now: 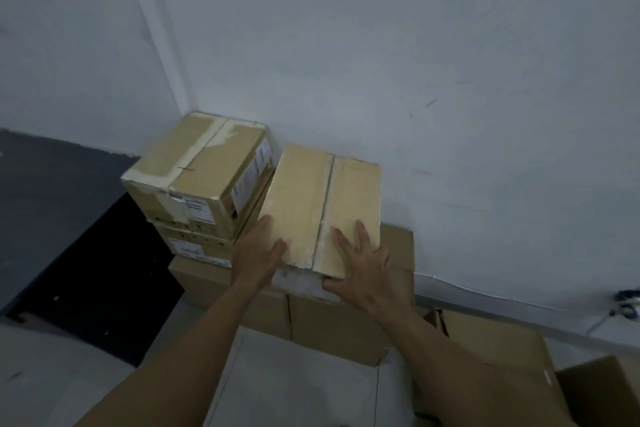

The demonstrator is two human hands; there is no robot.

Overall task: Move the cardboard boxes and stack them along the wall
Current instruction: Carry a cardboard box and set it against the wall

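A taped cardboard box [322, 194] lies on a larger brown box [332, 322] against the white wall [415, 62]. My left hand [258, 250] presses its near left corner, fingers along the side and thumb on top. My right hand [363, 267] lies flat on the top at the near right corner, fingers spread, thumb on the front face. To the left, in the corner, a labelled box [197, 166] sits on a second labelled box [194, 243].
A dark mat or panel [69, 236] covers the floor at the left. More open cardboard boxes [502, 350] stand at the lower right. A cable and a small fitting [627, 305] run along the wall base at the right. Pale floor [294, 385] lies below my arms.
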